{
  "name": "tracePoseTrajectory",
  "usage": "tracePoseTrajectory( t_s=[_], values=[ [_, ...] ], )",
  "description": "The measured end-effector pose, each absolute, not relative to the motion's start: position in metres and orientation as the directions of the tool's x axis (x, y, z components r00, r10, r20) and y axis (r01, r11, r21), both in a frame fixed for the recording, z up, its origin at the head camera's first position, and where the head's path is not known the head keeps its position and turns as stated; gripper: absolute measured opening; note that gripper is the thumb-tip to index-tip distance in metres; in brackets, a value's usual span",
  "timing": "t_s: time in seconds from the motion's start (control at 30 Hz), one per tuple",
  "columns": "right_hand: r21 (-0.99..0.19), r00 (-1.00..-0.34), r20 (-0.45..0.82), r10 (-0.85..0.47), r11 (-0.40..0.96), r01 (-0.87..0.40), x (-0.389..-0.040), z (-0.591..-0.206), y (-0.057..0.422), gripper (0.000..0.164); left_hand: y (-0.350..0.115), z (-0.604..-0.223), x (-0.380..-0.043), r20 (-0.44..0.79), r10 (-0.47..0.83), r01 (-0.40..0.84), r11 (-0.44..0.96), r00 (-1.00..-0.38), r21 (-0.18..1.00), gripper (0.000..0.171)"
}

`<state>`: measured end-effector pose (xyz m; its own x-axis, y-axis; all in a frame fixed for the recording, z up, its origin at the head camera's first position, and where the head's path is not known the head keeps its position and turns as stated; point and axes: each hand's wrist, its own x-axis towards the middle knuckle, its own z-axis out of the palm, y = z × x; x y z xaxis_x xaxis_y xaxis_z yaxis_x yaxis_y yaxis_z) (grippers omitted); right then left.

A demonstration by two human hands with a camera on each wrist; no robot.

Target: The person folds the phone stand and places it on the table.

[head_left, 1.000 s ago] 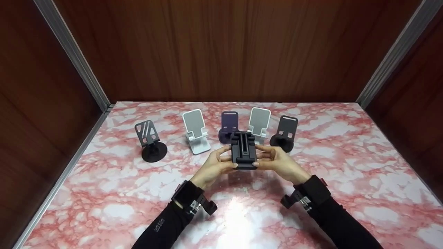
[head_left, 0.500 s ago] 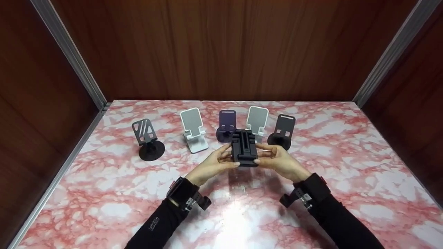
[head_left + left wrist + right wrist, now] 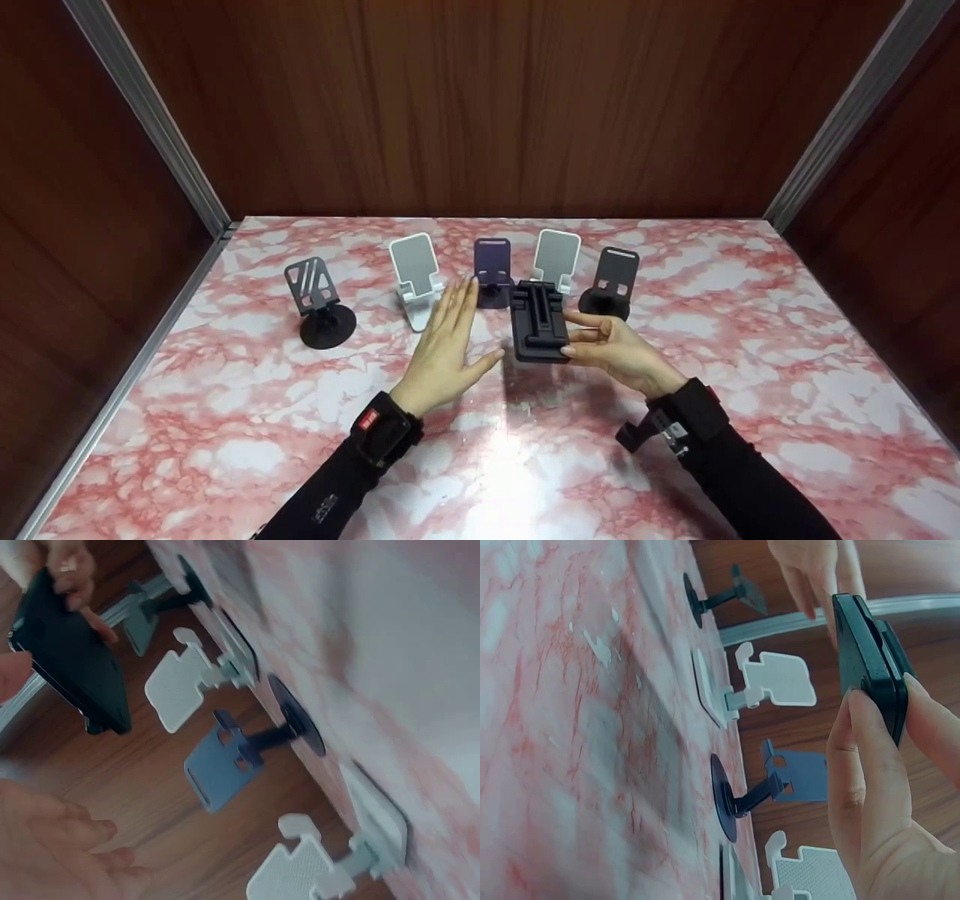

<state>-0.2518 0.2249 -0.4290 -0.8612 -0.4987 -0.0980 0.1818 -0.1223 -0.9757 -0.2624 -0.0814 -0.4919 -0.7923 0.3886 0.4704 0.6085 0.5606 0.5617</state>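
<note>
A black folded phone stand (image 3: 540, 322) is held above the table, gripped at its right edge by my right hand (image 3: 619, 351). In the right wrist view, thumb and fingers pinch the black stand (image 3: 874, 664) along its side. My left hand (image 3: 442, 356) is spread flat in the air to the left of it, fingers straight and apart from the stand. Part of the left white phone stand (image 3: 415, 262) is hidden behind the left hand's fingers. Just behind the black stand are a purple phone stand (image 3: 493, 259) and another white phone stand (image 3: 556, 255).
A dark grey phone stand (image 3: 616, 271) with a round base is at the right of the row. At the far left stands a grey slotted phone stand (image 3: 319, 300). The marbled table (image 3: 247, 450) is enclosed by wooden walls (image 3: 510, 112).
The left hand has let go of the black stand, moved left and straightened its fingers. The right hand still holds the stand, which has shifted slightly right and tilted.
</note>
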Motion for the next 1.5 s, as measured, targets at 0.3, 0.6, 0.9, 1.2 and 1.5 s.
tracePoseTrajectory(
  t_s=[0.3, 0.6, 0.9, 1.2, 1.5],
  values=[
    [-0.980, -0.858, -0.093, -0.506, -0.107, 0.169, -0.249, -0.434, 0.239, 0.083, -0.088, -0.441, -0.216, 0.344, 0.392, 0.519, 0.711, -0.853, 0.475, 0.085],
    [-0.980, -0.865, -0.126, -0.486, -0.077, 0.186, -0.243, -0.437, 0.264, 0.086, -0.100, -0.451, -0.214, 0.325, 0.357, 0.476, 0.752, -0.876, 0.457, 0.080],
    [-0.972, -0.868, -0.162, -0.469, -0.077, 0.222, -0.238, -0.444, 0.290, 0.086, -0.110, -0.453, -0.214, 0.326, 0.346, 0.467, 0.759, -0.879, 0.453, 0.078],
    [-0.982, -0.858, -0.128, -0.497, -0.059, 0.180, -0.237, -0.451, 0.329, 0.079, -0.115, -0.459, -0.212, 0.312, 0.338, 0.452, 0.767, -0.888, 0.455, 0.080],
    [-0.972, -0.839, -0.043, -0.542, -0.171, 0.160, -0.236, -0.456, 0.373, 0.060, -0.120, -0.461, -0.212, 0.284, 0.337, 0.435, 0.781, -0.898, 0.449, 0.080]
  ],
)
